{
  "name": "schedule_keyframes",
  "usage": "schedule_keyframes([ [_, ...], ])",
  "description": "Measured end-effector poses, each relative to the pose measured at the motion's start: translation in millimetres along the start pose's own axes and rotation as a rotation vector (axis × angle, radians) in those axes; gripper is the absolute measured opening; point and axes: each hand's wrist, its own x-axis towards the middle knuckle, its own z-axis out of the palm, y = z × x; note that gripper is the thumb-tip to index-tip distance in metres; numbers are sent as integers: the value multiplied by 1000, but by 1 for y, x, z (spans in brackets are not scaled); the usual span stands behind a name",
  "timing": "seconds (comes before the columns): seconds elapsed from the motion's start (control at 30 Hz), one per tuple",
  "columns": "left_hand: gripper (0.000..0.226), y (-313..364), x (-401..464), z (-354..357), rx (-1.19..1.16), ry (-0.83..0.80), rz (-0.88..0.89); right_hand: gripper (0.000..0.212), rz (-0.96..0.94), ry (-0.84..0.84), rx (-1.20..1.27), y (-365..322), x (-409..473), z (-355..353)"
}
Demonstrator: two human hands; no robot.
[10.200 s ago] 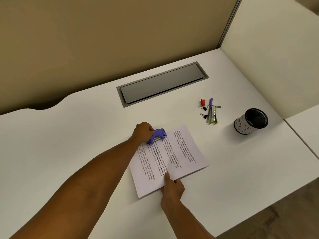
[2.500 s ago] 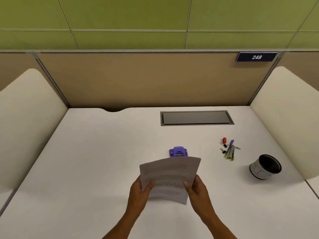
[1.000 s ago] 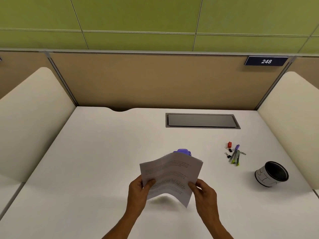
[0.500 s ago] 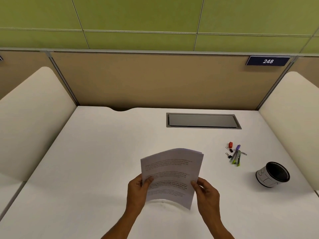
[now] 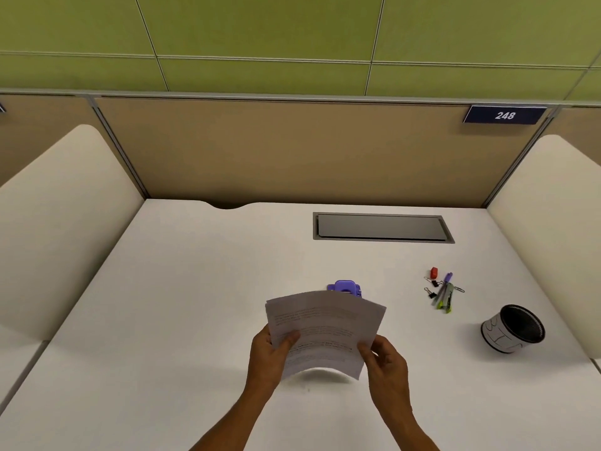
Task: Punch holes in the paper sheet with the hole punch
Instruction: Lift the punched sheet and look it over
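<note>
Lowered since half a second ago: white printed paper sheet (image 5: 325, 330), pinched by left hand (image 5: 268, 356) and right hand (image 5: 387, 366) at centre frame, uncovering purple plastic hole punch (image 5: 345, 288) behind.

One head-worn view looks forward and down across the counter (image 5: 195, 304), partition wall (image 5: 292, 151) at 12 o'clock.

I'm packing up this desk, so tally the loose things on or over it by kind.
Printed paper, held in left hand and right hand: 1
Purple hole punch: 1
Mesh cup: 1
Pens or markers: 2
Black binder clips: 2
Small red item: 1
Total: 8
</note>
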Motion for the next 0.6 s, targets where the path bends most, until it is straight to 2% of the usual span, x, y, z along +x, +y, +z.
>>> schedule_keyframes([
  [0.13,26,-12,4,3,78,-62,-27,26,33,-78,-73,12,-1,4],
  [0.33,20,-2,8,0,93,-38,25,25,4,-12,-31,-4,6,7],
  [0.5,33,-18,8,-6,158,-45,-25,23,19,-27,-81,6,8,8],
  [0.6,33,-26,6,-9,204,-58,-71,24,58,-53,-155,16,10,7],
])
